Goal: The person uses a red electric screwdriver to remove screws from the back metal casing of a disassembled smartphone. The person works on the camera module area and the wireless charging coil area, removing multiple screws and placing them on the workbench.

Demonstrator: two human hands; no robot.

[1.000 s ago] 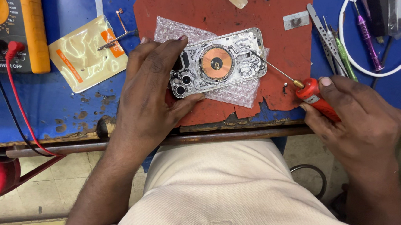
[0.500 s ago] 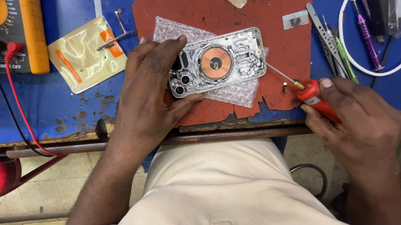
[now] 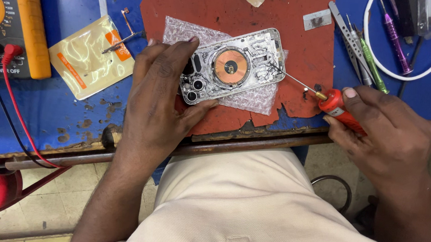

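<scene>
An opened phone shell is steadied while a screwdriver is set against its edge.

The red-handled screwdriver (image 3: 337, 107) is held in the closed grip of the right hand (image 3: 384, 136), its thin tip laid at the right end of the phone shell (image 3: 234, 66). The left hand (image 3: 159, 102) is clamped over the shell's left end — apparently so it cannot slide. A bubble-wrap pad (image 3: 181, 31) lies beneath as cushioning, on a red mat (image 3: 222, 7) on the blue table (image 3: 66, 112) — tweezers (image 3: 348, 37) are kept just beside.

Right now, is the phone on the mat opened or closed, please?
Opened: the phone lies with its copper coil and inner parts exposed.
</scene>
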